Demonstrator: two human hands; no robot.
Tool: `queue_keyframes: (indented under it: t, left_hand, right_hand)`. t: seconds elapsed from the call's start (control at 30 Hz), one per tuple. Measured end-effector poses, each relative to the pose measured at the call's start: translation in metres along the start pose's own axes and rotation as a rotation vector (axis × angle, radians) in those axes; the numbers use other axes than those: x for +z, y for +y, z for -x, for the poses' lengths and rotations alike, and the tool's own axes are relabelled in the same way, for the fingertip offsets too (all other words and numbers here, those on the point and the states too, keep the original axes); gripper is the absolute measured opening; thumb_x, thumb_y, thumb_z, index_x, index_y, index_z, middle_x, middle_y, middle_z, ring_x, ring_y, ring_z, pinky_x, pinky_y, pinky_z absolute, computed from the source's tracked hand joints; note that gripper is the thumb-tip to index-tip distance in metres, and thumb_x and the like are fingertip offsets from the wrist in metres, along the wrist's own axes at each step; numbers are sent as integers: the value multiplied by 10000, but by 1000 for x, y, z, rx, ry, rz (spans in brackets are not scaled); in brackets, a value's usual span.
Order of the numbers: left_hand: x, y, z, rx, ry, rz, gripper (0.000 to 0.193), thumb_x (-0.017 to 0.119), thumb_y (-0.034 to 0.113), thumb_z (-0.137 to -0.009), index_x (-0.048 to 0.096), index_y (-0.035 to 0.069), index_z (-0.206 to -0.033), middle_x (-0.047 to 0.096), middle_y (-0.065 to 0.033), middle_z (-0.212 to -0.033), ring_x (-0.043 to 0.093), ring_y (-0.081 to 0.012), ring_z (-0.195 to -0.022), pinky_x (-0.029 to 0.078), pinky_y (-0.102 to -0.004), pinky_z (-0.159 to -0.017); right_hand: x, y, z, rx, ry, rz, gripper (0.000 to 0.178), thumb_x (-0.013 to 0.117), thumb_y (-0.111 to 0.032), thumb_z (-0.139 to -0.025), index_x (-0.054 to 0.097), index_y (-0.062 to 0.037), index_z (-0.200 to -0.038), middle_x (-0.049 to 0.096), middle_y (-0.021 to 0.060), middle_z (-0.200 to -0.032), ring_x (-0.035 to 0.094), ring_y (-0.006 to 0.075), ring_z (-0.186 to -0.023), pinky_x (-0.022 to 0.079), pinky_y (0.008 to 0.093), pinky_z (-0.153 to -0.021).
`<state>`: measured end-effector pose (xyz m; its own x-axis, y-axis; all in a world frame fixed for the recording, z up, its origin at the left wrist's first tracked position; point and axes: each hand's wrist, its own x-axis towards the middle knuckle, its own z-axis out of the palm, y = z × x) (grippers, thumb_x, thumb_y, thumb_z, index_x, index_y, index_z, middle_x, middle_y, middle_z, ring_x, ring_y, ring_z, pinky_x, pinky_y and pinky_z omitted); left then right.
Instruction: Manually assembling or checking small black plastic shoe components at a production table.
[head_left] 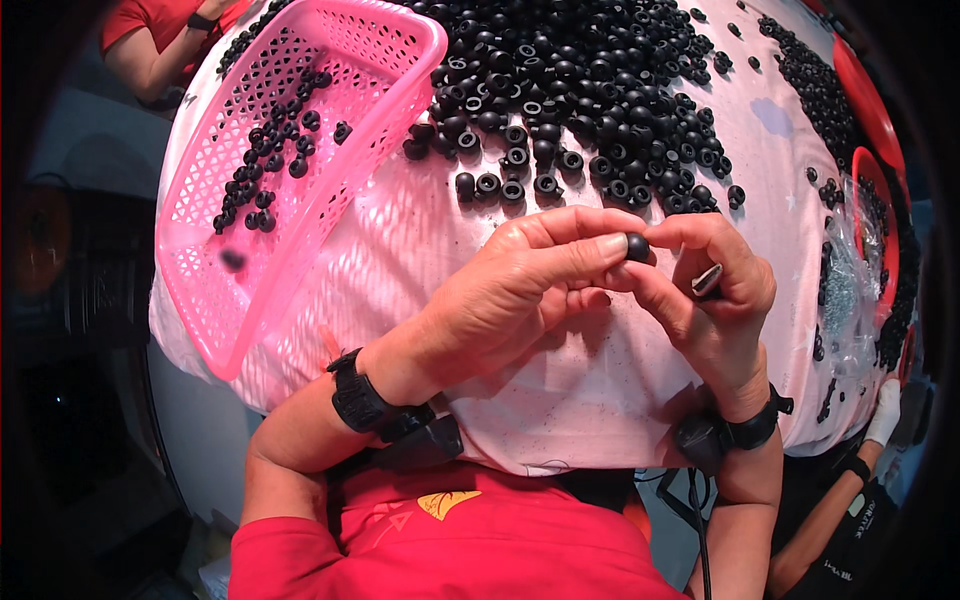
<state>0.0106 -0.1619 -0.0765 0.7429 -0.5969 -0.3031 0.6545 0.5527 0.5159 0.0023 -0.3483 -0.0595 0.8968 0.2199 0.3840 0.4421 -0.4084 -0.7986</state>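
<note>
Thumb and fingers of my left hand (520, 275) pinch a small black rubber ball-shaped piece (637, 247) above the near part of the table. My right hand (715, 290) meets it from the other side, its thumb and forefinger at the piece. Curled in the right hand's fingers is a small flat tool with a metal edge (707, 280); most of it is hidden by the fingers. Beyond both hands lies a large heap of similar black pieces (600, 90), several showing a ringed opening. A pink perforated basket (435, 50) on the left contains more of them, one blurred.
A pale patterned cloth (400, 250) covers the table. More black pieces (810, 80), red trays (865, 100) and a clear plastic bag (850, 280) lie along the right side. Another person's arm (150, 60) is at upper left; a white-gloved hand (884, 412) is at lower right.
</note>
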Motion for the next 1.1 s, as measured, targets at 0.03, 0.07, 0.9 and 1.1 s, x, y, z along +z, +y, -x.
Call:
queue_keyframes:
  t: [0.03, 0.07, 0.9, 1.1]
  left_hand:
    - [0, 2, 1, 0, 0, 0, 268, 566, 182, -937, 577, 30, -1158, 623, -52, -1000, 594, -75, -837, 471, -181, -689]
    - [1, 5, 2, -24, -18, 14, 261, 561, 188, -941, 580, 32, -1150, 623, -48, -983, 591, -73, -829, 469, -179, -690]
    - [-4, 3, 1, -33, -54, -11, 312, 592, 184, -923, 568, 15, -1183, 595, -21, -953, 549, -75, -815, 452, -197, -733]
    - [0, 5, 4, -47, -11, -17, 313, 579, 177, -930, 560, 22, -1200, 593, -20, -941, 544, -73, -816, 455, -207, -734]
  right_hand:
    - [-1, 1, 0, 0, 0, 0, 252, 795, -39, -707, 637, -28, -903, 636, 17, -801, 496, 5, -529, 381, 172, -458]
    - [-3, 2, 0, -17, -18, -13, 269, 782, -14, -710, 646, -29, -942, 642, 14, -810, 490, -1, -534, 375, 169, -460]
    - [-14, 1, -5, -313, -176, 160, 287, 733, 38, -725, 680, -40, -995, 655, 29, -704, 606, 63, -556, 465, 199, -480]
    - [-7, -5, 0, -28, -65, 107, 211, 795, -64, -717, 647, -38, -865, 602, 6, -655, 575, 29, -561, 427, 191, -467]
